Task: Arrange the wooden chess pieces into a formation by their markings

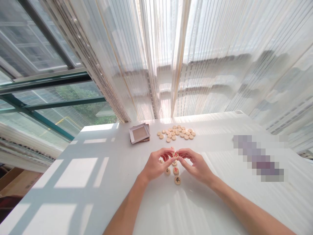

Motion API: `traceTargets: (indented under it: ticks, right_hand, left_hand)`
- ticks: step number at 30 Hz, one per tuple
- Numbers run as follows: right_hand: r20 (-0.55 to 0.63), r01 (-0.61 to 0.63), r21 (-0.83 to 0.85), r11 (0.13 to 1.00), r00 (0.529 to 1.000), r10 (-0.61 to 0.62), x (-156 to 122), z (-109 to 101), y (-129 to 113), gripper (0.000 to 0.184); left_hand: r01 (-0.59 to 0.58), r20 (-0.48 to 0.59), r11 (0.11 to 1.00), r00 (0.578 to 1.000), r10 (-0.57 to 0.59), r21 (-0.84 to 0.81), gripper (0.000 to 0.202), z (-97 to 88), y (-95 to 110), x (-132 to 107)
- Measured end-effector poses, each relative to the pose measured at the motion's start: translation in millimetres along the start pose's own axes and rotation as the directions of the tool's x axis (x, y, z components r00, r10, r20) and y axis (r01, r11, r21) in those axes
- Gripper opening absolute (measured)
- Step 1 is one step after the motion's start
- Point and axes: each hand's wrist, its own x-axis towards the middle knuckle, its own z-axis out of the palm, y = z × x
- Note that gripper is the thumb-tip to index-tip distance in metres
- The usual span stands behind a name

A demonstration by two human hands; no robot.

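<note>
Between the fingertips of my left hand and my right hand is a round wooden Chinese chess piece with a red character, raised above the table. Both hands pinch it from opposite sides. Below and nearer to me lie a piece with a red character, a black-marked piece and another black-marked piece. A few more pieces behind and under my fingers are partly hidden. Farther back, several wooden pieces lie in a loose cluster, their markings not readable.
An open shallow box rests at the back left of the white table, on top of a brown flat part. A blurred-out object lies at the right. Striped curtains hang behind the far edge, with a window at the left.
</note>
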Motion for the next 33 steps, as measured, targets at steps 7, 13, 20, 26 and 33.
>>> traceTargets:
  ticks: [7, 13, 20, 26, 33]
  right_hand:
    - [-0.002, -0.005, -0.011, 1.000, 1.000, 0.005, 0.9, -1.5, -3.4, 0.019]
    - [0.016, -0.022, -0.012, 1.000, 1.000, 0.022, 2.9, -2.2, -5.3, 0.021]
    - [0.025, -0.055, 0.058, 0.997, 0.998, 0.054, 2.6, -0.6, -5.7, 0.020]
    - [-0.004, -0.110, 0.052, 0.993, 0.994, 0.110, 3.6, 0.4, -1.4, 0.021]
    - [-0.033, -0.162, 0.036, 0.986, 0.986, 0.164, 1.3, 1.0, -0.8, 0.025]
  left_hand:
    - [-0.006, 0.009, 1.000, 1.000, 0.006, -0.023, 0.026, 0.8, 0.6, -0.9]
    - [-0.021, 0.009, 1.000, 1.000, 0.021, -0.014, 0.025, 0.9, 2.9, -0.5]
    - [-0.029, 0.003, 1.000, 1.000, 0.029, 0.009, 0.023, 2.2, 2.2, -1.3]
    - [-0.039, 0.033, 0.994, 0.999, 0.036, 0.098, 0.022, 7.0, 0.8, -3.0]
    - [-0.038, 0.049, 0.989, 0.998, 0.031, 0.141, 0.021, 11.3, 0.6, -4.7]
